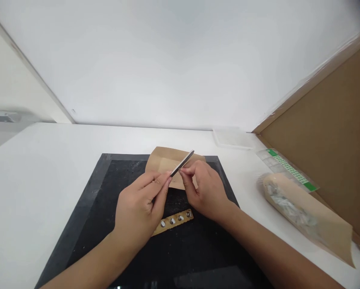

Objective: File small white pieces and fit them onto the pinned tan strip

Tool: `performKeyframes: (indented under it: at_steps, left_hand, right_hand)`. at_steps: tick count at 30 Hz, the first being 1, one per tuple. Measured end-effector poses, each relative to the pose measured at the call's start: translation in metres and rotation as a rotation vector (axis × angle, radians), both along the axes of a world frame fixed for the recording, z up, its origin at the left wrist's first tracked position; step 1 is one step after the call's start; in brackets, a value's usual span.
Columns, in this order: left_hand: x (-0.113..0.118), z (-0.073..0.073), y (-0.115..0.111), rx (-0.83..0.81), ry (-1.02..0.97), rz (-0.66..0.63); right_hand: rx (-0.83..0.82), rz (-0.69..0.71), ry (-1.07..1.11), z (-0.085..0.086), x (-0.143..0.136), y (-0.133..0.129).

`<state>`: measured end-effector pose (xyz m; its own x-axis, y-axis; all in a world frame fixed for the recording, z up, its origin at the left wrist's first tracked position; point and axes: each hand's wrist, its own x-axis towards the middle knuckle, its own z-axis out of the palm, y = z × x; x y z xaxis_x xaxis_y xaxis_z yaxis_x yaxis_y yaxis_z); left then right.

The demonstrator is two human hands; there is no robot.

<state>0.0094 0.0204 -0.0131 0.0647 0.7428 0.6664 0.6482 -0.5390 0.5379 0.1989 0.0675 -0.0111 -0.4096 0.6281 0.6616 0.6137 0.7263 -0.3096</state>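
Observation:
My left hand (140,202) pinches the lower end of a thin, flat strip (183,162), dark along its edge and pale on its face. The strip tilts up to the right. Beside its edge, my right hand (205,188) is closed, thumb and index finger pinched together; whatever sits between those fingertips is too small to make out. Behind the hands lies a curved sheet of brown paper (158,158). Below them, a gold-coloured strip (176,219) carries several shiny round pieces in a row, its left end hidden by my left hand.
A black mat (92,208) covers the middle of the white table (32,180). To the right sit a brown paper pouch (327,216) with crumpled clear wrapping, a clear case (291,168) with a green label, and a clear tray (232,138). A brown board (324,108) stands along the right.

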Motion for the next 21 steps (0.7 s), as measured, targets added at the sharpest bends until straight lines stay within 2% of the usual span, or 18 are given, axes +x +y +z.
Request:
performKeyframes:
  at_steps: [5,9,13,17,21]
  left_hand:
    - [-0.0002,-0.0016,0.002,-0.053,-0.053,-0.024]
    - [0.0011,0.0003,0.0011,-0.086,-0.081,-0.029]
    - [0.0021,-0.0008,0.0016,-0.091,-0.099,-0.045]
    - [0.0016,-0.0014,0.0021,-0.089,-0.108,-0.045]
    - [0.0007,0.0,0.0016,-0.092,-0.09,-0.053]
  right_hand:
    - [-0.03,0.059,-0.04,-0.0023,-0.0007,0.0019]
    - [-0.03,-0.003,0.019,-0.001,0.0025,0.0046]
    - [-0.049,0.047,-0.011,0.0011,0.0045,0.0071]
    - [-0.057,0.012,0.0,0.0018,0.0058,0.0088]
    - [-0.093,0.058,-0.042,0.0015,0.0064,0.0086]
